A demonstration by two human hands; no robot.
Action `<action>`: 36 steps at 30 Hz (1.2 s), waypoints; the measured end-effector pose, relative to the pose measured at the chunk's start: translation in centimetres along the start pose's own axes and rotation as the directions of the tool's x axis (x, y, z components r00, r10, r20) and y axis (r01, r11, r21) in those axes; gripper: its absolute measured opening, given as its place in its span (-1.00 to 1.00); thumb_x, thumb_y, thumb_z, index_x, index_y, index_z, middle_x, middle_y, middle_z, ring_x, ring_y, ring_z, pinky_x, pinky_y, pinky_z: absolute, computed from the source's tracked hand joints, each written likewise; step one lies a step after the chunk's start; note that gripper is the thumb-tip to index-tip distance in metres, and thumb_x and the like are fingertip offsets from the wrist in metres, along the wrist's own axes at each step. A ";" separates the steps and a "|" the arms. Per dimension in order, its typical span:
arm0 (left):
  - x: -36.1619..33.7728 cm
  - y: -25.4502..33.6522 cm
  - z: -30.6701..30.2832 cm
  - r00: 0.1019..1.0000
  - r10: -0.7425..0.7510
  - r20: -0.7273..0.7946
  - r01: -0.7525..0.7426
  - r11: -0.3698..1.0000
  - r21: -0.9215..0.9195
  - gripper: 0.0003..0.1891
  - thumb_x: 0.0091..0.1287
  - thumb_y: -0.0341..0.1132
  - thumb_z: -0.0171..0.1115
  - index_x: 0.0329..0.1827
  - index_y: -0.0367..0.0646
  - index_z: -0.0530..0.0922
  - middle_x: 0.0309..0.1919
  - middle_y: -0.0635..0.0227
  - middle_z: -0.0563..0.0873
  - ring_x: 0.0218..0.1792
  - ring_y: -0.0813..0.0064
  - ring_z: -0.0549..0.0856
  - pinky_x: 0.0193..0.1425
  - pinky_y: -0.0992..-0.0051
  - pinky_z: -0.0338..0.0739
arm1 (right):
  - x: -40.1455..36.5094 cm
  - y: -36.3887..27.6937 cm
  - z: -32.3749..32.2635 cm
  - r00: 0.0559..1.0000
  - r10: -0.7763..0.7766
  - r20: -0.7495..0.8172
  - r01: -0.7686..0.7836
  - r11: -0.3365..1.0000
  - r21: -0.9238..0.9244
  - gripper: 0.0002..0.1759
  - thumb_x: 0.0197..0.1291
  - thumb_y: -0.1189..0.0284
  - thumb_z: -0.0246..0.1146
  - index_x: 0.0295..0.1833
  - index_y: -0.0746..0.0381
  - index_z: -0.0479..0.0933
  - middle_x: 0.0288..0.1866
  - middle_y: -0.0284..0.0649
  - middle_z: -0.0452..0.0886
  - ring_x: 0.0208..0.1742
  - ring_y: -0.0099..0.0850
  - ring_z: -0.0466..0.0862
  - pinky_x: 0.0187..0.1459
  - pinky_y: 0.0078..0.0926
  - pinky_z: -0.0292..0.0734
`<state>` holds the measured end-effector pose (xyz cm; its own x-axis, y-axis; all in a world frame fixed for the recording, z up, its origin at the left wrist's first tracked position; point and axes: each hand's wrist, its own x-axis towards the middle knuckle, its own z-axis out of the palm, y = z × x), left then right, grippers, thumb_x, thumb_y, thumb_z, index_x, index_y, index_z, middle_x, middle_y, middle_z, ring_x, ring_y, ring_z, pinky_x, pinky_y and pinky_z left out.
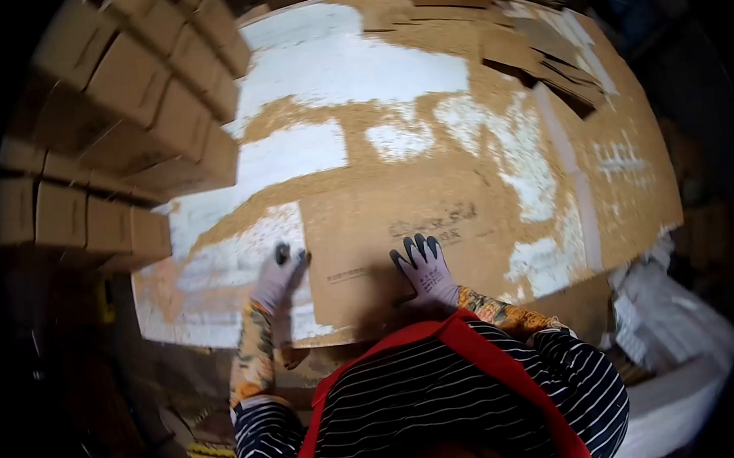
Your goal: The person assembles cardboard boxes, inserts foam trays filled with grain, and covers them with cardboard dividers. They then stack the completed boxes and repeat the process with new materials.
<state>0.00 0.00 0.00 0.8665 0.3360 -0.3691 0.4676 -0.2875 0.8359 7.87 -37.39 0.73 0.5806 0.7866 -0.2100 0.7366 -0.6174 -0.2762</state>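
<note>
A flat brown cardboard sheet [359, 229] with dark printing lies on the work table [311, 68]. Resting on its printed face is my right hand [426, 280], in a light glove with dark fingertips, fingers spread. My left hand [279, 280], gloved the same way, is beside the sheet's left edge. Its fingers look curled in, and whatever they may hold is hidden.
Stacked cardboard boxes [144, 87] rise along the table's left side. Loose cardboard pieces [548, 61] lie at the far right of the tabletop, whose covering is worn in white patches. Crumpled translucent plastic [665, 306] sits off the right front edge.
</note>
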 end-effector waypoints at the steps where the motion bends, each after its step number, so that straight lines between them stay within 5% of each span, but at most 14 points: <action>1: -0.7 -3.6 2.6 0.994 -0.043 0.102 0.030 0.992 0.125 -0.17 0.17 0.13 0.43 0.33 -0.33 0.44 0.08 -0.03 0.68 0.18 0.04 0.61 0.31 0.23 0.44 | 0.1 -0.3 0.2 1.000 0.008 0.004 -0.008 1.000 0.002 0.30 -0.14 -0.43 0.24 0.62 0.08 0.03 0.61 0.13 0.01 0.62 0.19 -0.09 0.51 0.34 -0.28; 3: -3.3 0.1 13.5 0.934 -0.004 -0.358 0.224 0.787 0.575 0.01 0.11 0.16 0.45 0.48 -0.34 0.25 0.29 -0.09 0.53 0.38 -0.11 0.37 0.45 0.12 0.25 | -4.7 4.7 0.0 0.995 0.099 -0.004 -0.099 0.994 -0.036 0.33 -0.19 -0.40 0.30 0.61 0.14 0.05 0.60 0.14 0.02 0.61 0.20 -0.07 0.51 0.33 -0.26; 7: -3.4 3.9 22.3 0.991 -0.129 -0.034 0.133 0.940 0.314 0.17 0.07 0.18 0.45 0.59 -0.31 0.01 0.47 -0.08 0.30 0.50 -0.21 0.12 0.59 0.03 -0.08 | -13.6 11.3 -2.4 0.989 0.086 0.121 -0.054 0.966 -0.253 0.37 -0.31 -0.34 0.39 0.59 0.17 0.07 0.57 0.15 0.08 0.58 0.19 0.02 0.50 0.32 -0.18; 13: -6.5 9.4 33.8 0.975 -0.106 -0.195 0.178 0.900 0.398 0.19 0.13 0.25 0.37 0.62 -0.28 -0.09 0.49 -0.24 0.20 0.53 -0.14 0.10 0.59 0.01 -0.12 | -21.0 20.1 -3.9 0.998 0.040 0.044 -0.037 0.996 -0.075 0.43 -0.43 -0.18 0.58 0.58 0.13 0.06 0.60 0.15 0.03 0.58 0.15 0.05 0.52 0.25 -0.11; 16: -8.2 11.2 39.1 0.927 -0.133 -0.350 0.251 0.916 0.315 0.10 0.19 0.23 0.33 0.61 -0.24 -0.02 0.48 -0.21 0.22 0.52 -0.14 0.14 0.58 0.03 -0.04 | -25.5 23.3 1.1 0.997 -0.021 -0.074 0.003 0.972 -0.235 -0.06 0.12 -0.02 0.26 0.55 0.12 0.14 0.57 0.14 0.12 0.55 0.12 0.15 0.51 0.23 -0.04; 19: -5.9 7.9 37.0 0.997 -0.050 -0.065 0.045 0.997 -0.069 -0.13 0.32 0.01 0.32 0.56 -0.26 0.15 0.47 -0.16 0.28 0.49 0.00 0.27 0.55 0.21 0.14 | -28.3 23.9 3.1 0.951 -0.152 -0.269 0.073 0.956 -0.284 -0.28 0.25 0.10 0.15 0.49 0.10 0.25 0.49 0.11 0.27 0.46 0.08 0.32 0.39 0.19 0.19; 21: -7.2 13.2 35.0 0.971 0.238 0.013 -0.221 0.878 0.425 -0.23 0.36 -0.06 0.31 0.52 -0.27 0.24 0.46 -0.08 0.33 0.49 0.13 0.31 0.54 0.34 0.17 | -28.7 25.2 -2.6 0.912 -0.236 -0.336 0.137 0.947 -0.291 -0.30 0.21 0.13 0.18 0.46 0.09 0.31 0.42 0.09 0.37 0.38 0.06 0.42 0.30 0.16 0.35; 25: -19.2 37.7 31.7 0.785 0.212 0.582 -0.333 0.937 0.107 -0.39 0.43 -0.04 0.23 0.49 -0.07 0.37 0.47 0.03 0.37 0.50 0.23 0.33 0.55 0.33 0.20 | -28.3 25.4 -20.0 0.969 -0.228 -0.090 0.188 0.927 -0.324 -0.63 0.17 0.02 0.26 -0.10 0.07 0.56 -0.24 -0.26 0.64 -0.16 -0.27 0.69 -0.14 -0.30 0.55; 27: -20.6 40.1 29.5 0.801 0.233 0.551 -0.553 0.642 0.531 -0.41 0.44 -0.01 0.20 0.49 0.01 0.38 0.20 0.10 0.66 0.20 0.17 0.65 0.38 0.32 0.45 | -27.3 26.3 -25.8 0.825 -0.341 -0.451 0.195 0.921 -0.338 -0.57 0.09 -0.08 0.34 -0.32 0.06 0.50 -0.46 -0.38 0.56 -0.39 -0.35 0.65 -0.30 -0.35 0.51; 29: -16.7 38.9 27.8 0.832 0.080 0.549 -0.441 0.696 0.567 -0.42 0.53 0.14 -0.03 0.43 -0.04 0.45 0.09 0.12 0.72 0.02 0.23 0.73 0.25 0.34 0.56 | -24.4 26.3 -27.8 0.931 -0.211 -0.299 0.148 0.964 -0.219 -0.55 0.08 -0.09 0.36 -0.27 0.07 0.51 -0.43 -0.33 0.53 -0.37 -0.35 0.62 -0.24 -0.33 0.48; 31: -12.4 38.8 26.3 0.841 0.034 0.540 -0.375 0.756 0.536 -0.44 0.60 0.01 -0.12 0.42 -0.27 0.41 0.23 0.08 0.62 0.22 0.35 0.60 0.40 0.42 0.40 | -22.9 26.4 -27.3 0.841 -0.179 -0.510 0.027 0.956 -0.292 -0.51 0.09 -0.11 0.35 -0.16 0.09 0.53 -0.32 -0.33 0.57 -0.22 -0.35 0.64 -0.07 -0.30 0.47; 33: -10.5 38.5 25.3 0.677 0.257 0.689 -0.498 0.850 0.172 -0.51 0.61 -0.12 -0.09 0.40 -0.31 0.43 0.24 0.26 0.62 0.24 0.45 0.56 0.44 0.45 0.33 | -23.0 24.9 -27.7 0.923 -0.047 -0.383 -0.041 0.975 -0.218 -0.31 0.06 -0.14 0.36 0.15 0.11 0.51 -0.01 -0.20 0.58 0.12 -0.25 0.58 0.23 -0.17 0.36; 35: -10.4 40.4 25.8 0.611 0.299 0.733 -0.544 0.831 0.115 -0.53 0.62 -0.16 -0.11 0.38 -0.32 0.44 0.21 0.27 0.64 0.20 0.49 0.57 0.40 0.48 0.36 | -24.4 24.2 -25.2 0.750 -0.147 -0.645 -0.161 0.905 -0.394 -0.07 0.03 -0.14 0.39 0.43 0.14 0.33 0.29 -0.03 0.43 0.37 -0.08 0.40 0.39 -0.01 0.21; 36: -7.0 36.3 25.0 0.781 0.294 0.550 -0.411 0.906 0.100 -0.57 0.56 -0.17 0.03 0.34 -0.26 0.49 0.12 0.26 0.70 0.08 0.48 0.66 0.24 0.46 0.50 | -25.7 23.7 -25.1 0.811 -0.088 -0.579 -0.157 0.919 -0.361 0.03 0.01 -0.12 0.41 0.51 0.16 0.23 0.41 0.08 0.29 0.45 0.01 0.28 0.45 0.10 0.10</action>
<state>15.28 -35.23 22.79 0.9109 -0.3154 -0.2660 0.0846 -0.4880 0.8687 19.10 -72.32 23.10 0.6064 0.6891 0.3967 0.7110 -0.6933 0.1176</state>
